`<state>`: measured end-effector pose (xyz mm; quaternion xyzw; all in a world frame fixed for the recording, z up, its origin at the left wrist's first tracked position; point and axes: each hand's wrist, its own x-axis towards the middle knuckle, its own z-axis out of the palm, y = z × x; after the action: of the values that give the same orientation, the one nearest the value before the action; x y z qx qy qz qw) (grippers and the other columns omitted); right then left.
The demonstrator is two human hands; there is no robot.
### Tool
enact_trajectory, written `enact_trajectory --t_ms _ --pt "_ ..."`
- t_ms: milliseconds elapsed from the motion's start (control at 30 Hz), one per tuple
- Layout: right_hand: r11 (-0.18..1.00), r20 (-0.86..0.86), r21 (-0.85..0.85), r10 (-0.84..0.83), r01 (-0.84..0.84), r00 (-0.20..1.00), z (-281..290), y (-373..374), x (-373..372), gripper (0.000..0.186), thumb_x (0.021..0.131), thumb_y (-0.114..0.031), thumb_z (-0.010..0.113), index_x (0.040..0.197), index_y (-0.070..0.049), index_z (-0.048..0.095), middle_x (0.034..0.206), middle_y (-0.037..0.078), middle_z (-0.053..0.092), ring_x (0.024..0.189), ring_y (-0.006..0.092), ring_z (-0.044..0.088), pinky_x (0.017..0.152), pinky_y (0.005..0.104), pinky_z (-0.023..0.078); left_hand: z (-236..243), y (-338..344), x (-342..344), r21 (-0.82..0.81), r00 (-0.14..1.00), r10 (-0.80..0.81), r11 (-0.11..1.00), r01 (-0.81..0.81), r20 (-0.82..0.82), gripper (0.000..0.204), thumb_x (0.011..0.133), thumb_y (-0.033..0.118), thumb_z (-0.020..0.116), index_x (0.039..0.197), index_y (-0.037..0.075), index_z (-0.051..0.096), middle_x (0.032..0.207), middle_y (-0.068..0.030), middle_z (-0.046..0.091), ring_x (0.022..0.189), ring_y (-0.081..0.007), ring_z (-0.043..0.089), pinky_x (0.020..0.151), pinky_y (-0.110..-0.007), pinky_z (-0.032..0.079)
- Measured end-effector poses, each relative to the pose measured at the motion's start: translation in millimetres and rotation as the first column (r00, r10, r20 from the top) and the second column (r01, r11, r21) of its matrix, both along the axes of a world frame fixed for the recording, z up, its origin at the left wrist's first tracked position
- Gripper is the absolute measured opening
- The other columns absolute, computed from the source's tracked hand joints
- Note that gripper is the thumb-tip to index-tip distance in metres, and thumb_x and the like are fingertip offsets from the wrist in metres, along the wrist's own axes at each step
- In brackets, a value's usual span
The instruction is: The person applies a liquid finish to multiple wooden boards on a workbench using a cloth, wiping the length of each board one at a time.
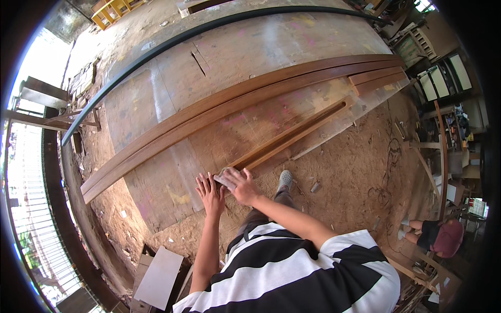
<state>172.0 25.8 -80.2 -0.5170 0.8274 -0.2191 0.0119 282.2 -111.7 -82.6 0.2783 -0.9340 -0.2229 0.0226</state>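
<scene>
On my head feed: grooved timber rail [295, 134] lies near the person's edge of the paint-stained counter [172, 151]. Long axis runs diag, lower L to upper R of view; near end at the hands, far end pointing up-R toward the short brown blocks [378, 79]. Roughly parallel to the pair of long brown planks [250, 99] beyond it, though fisheye bends those, so can't call it exact.

Rail looks: straight, narrow, warm brown, long slot along its length, rounded slot end at far R. Slot interior darker toward that end. Near end mostly hidden by hands.

L hand [210, 194]: open, fingers spread & pointing up-view, at the rail's near end; contact unclear to me. L forearm comes nearly straight up from lower edge.

R hand [241, 184]: over near end, fingers extended up-L, pale grey sheet or cloth [223, 180] under it, can't tell which. Also can't tell if it's gripping that or just pressing. R forearm slants in from lower R.

Grey shoe [285, 179] on dirt floor [344, 172], just R of the hands.
</scene>
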Motion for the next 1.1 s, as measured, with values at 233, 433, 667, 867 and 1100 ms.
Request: enact_trajectory --t_ms 233,433,667,867,1100 --pt "0.844 -0.010 0.035 -0.535 0.535 0.845 -5 135 -133 0.060 0.098 -0.025 0.061 0.154 -0.014 0.041 0.150 0.017 0.049 0.138 0.0330 0.049 0.108 0.0619 0.033 3 21 13 -0.037 0.977 0.160 0.985 -0.166 -0.143 0.084 0.102 0.043 0.053 0.162 -0.001 0.013 0.169 -0.0254 0.007 0.157 -0.0423 0.000 0.123 -0.060 0.002" --pt "0.616 0.003 0.132 -0.784 0.776 0.621 -17 255 -173 0.050 0.105 -0.028 0.048 0.152 -0.011 0.042 0.155 0.017 0.046 0.138 0.0350 0.049 0.111 0.0605 0.032 11 53 -2 -0.011 0.964 0.265 0.964 -0.266 -0.033 0.086 0.102 0.045 0.051 0.161 -0.004 0.011 0.169 -0.0262 0.004 0.157 -0.0400 -0.005 0.121 -0.061 -0.007" --pt "0.488 0.231 0.146 -0.863 0.861 0.450 -53 301 -117 0.046 0.105 -0.031 0.050 0.140 -0.002 0.055 0.140 0.026 0.056 0.127 0.0419 0.054 0.105 0.0526 0.040 12 83 -72 -0.058 0.987 0.159 0.986 -0.159 -0.010 0.083 0.102 0.044 0.051 0.161 -0.002 0.015 0.170 -0.0206 0.010 0.158 -0.0362 0.001 0.123 -0.059 -0.004" --pt "0.354 0.375 0.032 -0.871 0.935 0.317 -37 299 -143 0.048 0.106 -0.035 0.049 0.126 0.006 0.062 0.112 0.032 0.068 0.105 0.0467 0.064 0.085 0.0488 0.049 6 92 -89 -0.131 0.987 -0.124 0.985 0.110 -0.104 0.073 0.102 0.039 0.053 0.161 0.006 0.027 0.168 -0.0190 0.019 0.157 -0.0360 0.013 0.123 -0.061 0.008" --pt "0.425 0.452 0.024 -0.812 0.905 0.370 0 258 -199 0.048 0.106 -0.032 0.049 0.131 0.008 0.058 0.114 0.030 0.068 0.109 0.0438 0.065 0.090 0.0482 0.049 21 44 -25 -0.180 0.978 -0.205 0.964 0.195 -0.038 0.080 0.093 0.034 0.065 0.161 0.014 0.028 0.168 -0.0085 0.026 0.156 -0.0319 0.019 0.123 -0.061 0.014"
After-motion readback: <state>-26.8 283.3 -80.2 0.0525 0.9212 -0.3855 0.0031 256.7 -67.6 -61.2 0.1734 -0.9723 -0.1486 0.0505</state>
